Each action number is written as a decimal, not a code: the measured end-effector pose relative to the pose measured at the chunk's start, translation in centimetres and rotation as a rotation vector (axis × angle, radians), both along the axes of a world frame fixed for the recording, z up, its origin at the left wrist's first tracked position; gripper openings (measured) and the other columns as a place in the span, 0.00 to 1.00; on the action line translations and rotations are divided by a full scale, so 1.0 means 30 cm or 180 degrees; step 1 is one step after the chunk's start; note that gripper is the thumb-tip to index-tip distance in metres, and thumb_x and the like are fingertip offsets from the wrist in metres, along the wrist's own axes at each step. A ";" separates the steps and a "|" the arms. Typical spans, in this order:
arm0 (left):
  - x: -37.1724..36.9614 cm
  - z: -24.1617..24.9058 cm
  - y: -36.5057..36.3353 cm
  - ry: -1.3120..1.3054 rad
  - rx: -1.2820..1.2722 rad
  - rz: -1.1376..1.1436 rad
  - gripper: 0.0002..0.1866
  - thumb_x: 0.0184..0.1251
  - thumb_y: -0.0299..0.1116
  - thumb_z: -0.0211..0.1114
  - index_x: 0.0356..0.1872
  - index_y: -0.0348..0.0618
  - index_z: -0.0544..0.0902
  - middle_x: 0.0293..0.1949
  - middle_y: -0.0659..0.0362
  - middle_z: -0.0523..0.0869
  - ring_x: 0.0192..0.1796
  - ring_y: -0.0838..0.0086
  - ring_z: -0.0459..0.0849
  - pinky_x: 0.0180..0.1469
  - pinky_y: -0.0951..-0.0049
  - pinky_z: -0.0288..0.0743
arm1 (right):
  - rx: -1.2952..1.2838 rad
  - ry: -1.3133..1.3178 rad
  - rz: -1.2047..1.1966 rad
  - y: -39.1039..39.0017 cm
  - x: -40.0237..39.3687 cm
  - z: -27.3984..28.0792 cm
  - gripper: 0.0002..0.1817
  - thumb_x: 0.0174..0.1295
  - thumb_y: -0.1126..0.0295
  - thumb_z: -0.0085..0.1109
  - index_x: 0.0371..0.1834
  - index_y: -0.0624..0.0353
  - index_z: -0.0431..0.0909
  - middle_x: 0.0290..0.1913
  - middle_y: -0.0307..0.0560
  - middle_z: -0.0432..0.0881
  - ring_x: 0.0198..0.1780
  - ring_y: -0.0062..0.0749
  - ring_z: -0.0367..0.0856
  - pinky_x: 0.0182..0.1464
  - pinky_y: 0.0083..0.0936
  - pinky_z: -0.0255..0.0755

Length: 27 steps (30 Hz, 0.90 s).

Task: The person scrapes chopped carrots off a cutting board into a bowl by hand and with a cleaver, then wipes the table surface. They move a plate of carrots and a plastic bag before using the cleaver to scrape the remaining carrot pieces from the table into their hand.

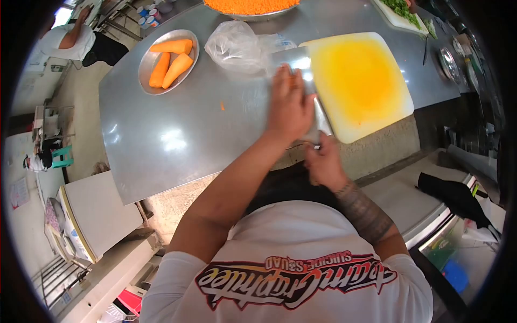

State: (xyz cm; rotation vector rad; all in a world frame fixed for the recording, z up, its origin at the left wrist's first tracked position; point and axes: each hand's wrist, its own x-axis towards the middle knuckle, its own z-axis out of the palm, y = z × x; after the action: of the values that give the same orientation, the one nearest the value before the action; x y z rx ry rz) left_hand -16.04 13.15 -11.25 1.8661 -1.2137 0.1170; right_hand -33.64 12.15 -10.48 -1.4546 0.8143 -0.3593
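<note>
My left hand [291, 105] lies on the steel table, palm down with its fingers stretched out, just left of the cutting board. A little orange shows between its fingers; what is under the palm is hidden. Closed round a knife handle [316, 146] at the table's front edge is my right hand [326, 164]. The shiny blade [321, 117] points away from me along the left edge of the white cutting board [325, 89], which has a large yellow-orange stain.
Three peeled carrots [176, 70] rest in a metal dish [144, 65] at left. A clear plastic bag [231, 46] is behind my left hand. Shredded orange food [250, 5] fills a tray at the back. Chopped greens [401, 11] are at back right. Another person [81, 43] is at far left.
</note>
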 end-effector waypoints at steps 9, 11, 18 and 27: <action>-0.270 -0.061 -0.634 0.0187 0.0472 -0.0251 0.31 0.82 0.40 0.56 0.72 0.21 0.73 0.78 0.28 0.66 0.83 0.36 0.62 0.86 0.44 0.51 | 0.0303 0.1022 0.0353 -0.589 -0.577 0.116 0.07 0.77 0.72 0.57 0.53 0.62 0.77 0.24 0.36 0.78 0.20 0.19 0.76 0.23 0.24 0.72; -0.290 -0.147 -0.690 -0.0123 0.0900 -0.0144 0.30 0.83 0.41 0.54 0.72 0.21 0.74 0.78 0.29 0.67 0.83 0.37 0.62 0.86 0.45 0.51 | 0.0425 0.1269 0.0495 -0.659 -0.721 0.116 0.08 0.77 0.72 0.57 0.53 0.63 0.77 0.25 0.36 0.78 0.20 0.19 0.75 0.23 0.24 0.71; -0.154 -0.132 -0.512 0.0570 -0.0666 -0.0005 0.26 0.85 0.38 0.58 0.74 0.31 0.75 0.79 0.37 0.71 0.83 0.43 0.65 0.85 0.48 0.54 | 0.0428 0.1071 0.0079 -0.827 -0.923 0.186 0.08 0.78 0.73 0.58 0.54 0.63 0.79 0.25 0.32 0.76 0.19 0.16 0.73 0.23 0.21 0.70; 0.323 -0.234 0.357 0.0410 0.1361 0.1829 0.30 0.88 0.45 0.52 0.78 0.33 0.71 0.81 0.39 0.67 0.86 0.45 0.60 0.86 0.50 0.52 | 0.0331 0.0950 0.0909 -0.625 -0.486 0.131 0.07 0.78 0.72 0.59 0.55 0.59 0.80 0.27 0.32 0.77 0.22 0.16 0.74 0.25 0.22 0.70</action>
State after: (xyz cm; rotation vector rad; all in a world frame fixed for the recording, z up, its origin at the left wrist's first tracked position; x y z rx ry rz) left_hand -6.35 23.85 -18.27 2.5165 -0.6130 0.0491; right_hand -48.23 -6.60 -6.54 -1.5211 0.8332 0.1181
